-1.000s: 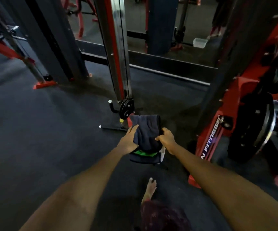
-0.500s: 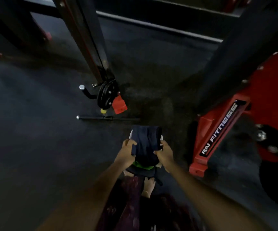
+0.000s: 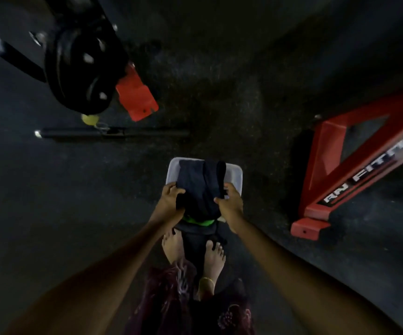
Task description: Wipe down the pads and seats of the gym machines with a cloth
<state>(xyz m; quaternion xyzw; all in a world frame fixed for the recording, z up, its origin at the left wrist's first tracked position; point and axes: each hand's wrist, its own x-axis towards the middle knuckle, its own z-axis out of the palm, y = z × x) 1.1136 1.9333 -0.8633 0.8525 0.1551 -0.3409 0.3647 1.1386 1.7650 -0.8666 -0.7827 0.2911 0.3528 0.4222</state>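
Both hands are gripping a dark folded cloth, the left hand at its 9 o'clock edge and the right hand at 3 o'clock, holding it over a pale plastic tub on the floor. No pad or seat is showing, so the wiping is looking not yet begun here. At 3 o'clock, a red frame is reading "RN FITNES", cut off by the edge.

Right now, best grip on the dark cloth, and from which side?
Grip the dark cloth at its two side edges, from above. It lies folded over the translucent tub, leaving those edges free; the left hand and right hand already pinch there.
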